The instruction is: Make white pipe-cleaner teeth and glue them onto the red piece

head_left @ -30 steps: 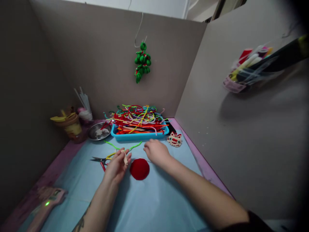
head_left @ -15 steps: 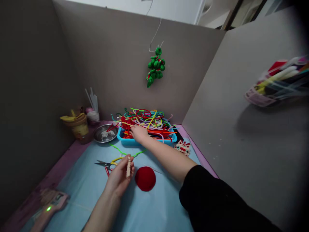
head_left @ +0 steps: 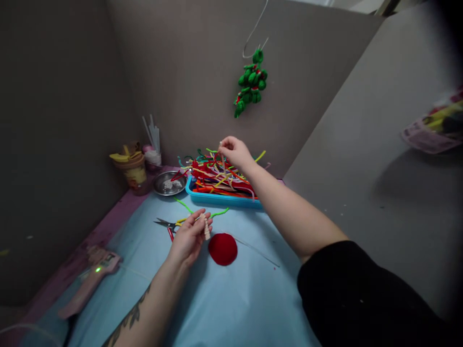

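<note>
We see a red dome (head_left: 223, 248) on light blue table cover (head_left: 224, 303), multicoloured pipe cleaners (head_left: 217, 176) in a blue tray (head_left: 220, 199), green hanging figure (head_left: 250, 83), beige coil (head_left: 206, 228), pink glue gun (head_left: 88, 279), silver dish (head_left: 169, 183).

The right hand (head_left: 234, 152) covers the upper ends of the strands it pinches, so their number and colour cannot be told; its forearm hides the right part of the blue tray (head_left: 217, 198) and the pipe cleaners (head_left: 213, 176) there. Under the left hand (head_left: 190, 237), the handles of the scissors (head_left: 167, 224) are partly covered. The small beige piece (head_left: 206, 228) at its fingertips is too small to identify. Far right of the right hand, the pink basket (head_left: 430, 135) is blurred and cut by the edge. Below left of the left hand, the pink device (head_left: 88, 279) is blurred.
</note>
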The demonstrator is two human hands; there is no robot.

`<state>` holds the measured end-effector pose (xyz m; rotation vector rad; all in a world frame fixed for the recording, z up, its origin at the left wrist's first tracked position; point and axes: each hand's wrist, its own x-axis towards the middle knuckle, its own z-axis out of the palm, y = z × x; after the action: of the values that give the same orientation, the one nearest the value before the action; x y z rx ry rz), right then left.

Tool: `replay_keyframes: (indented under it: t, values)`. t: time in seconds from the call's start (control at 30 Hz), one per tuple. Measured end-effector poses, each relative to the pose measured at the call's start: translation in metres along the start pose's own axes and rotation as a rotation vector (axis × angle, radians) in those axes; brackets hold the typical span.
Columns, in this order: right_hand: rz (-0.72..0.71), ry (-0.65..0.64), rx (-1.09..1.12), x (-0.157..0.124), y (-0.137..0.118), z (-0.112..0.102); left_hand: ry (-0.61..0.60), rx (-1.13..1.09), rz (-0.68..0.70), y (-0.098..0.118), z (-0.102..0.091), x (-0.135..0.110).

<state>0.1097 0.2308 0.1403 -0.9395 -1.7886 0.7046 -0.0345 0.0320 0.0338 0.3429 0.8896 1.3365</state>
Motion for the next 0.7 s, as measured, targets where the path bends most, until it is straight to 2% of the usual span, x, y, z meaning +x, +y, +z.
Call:
replay_keyframes:
  t: [0.07,0.17,0.23,0.3,0.37,0.47,0.57,0.63,0.7]
  values:
    - [0.002,-0.012,0.091,0.012,-0.007,-0.008,0.016,-0.006,-0.004,0.000,-0.001,0.001]
    - [-0.113,0.129,0.224,0.034,-0.016,-0.025,0.038,-0.020,-0.032,0.000,-0.001,0.004]
    - [-0.205,0.185,0.227,0.049,-0.027,-0.041,0.045,-0.022,-0.049,0.000,-0.001,0.005]
    - [-0.311,0.164,0.203,0.059,-0.045,-0.060,0.054,-0.023,-0.056,0.001,-0.002,0.007]
    - [-0.432,0.127,0.190,0.058,-0.072,-0.078,0.065,-0.026,-0.054,0.003,-0.003,0.008]
    - [-0.530,0.156,0.208,0.027,-0.117,-0.096,0.055,-0.021,-0.028,0.005,-0.006,0.008]
    - [-0.548,0.215,0.138,-0.030,-0.145,-0.091,-0.013,0.034,0.057,0.005,-0.006,0.005]
    - [-0.444,0.169,-0.121,-0.075,-0.144,-0.076,-0.064,0.114,0.146,0.002,-0.004,0.000]
    - [-0.325,0.046,-0.333,-0.121,-0.129,-0.057,-0.101,0.209,0.248,-0.001,0.000,-0.006]
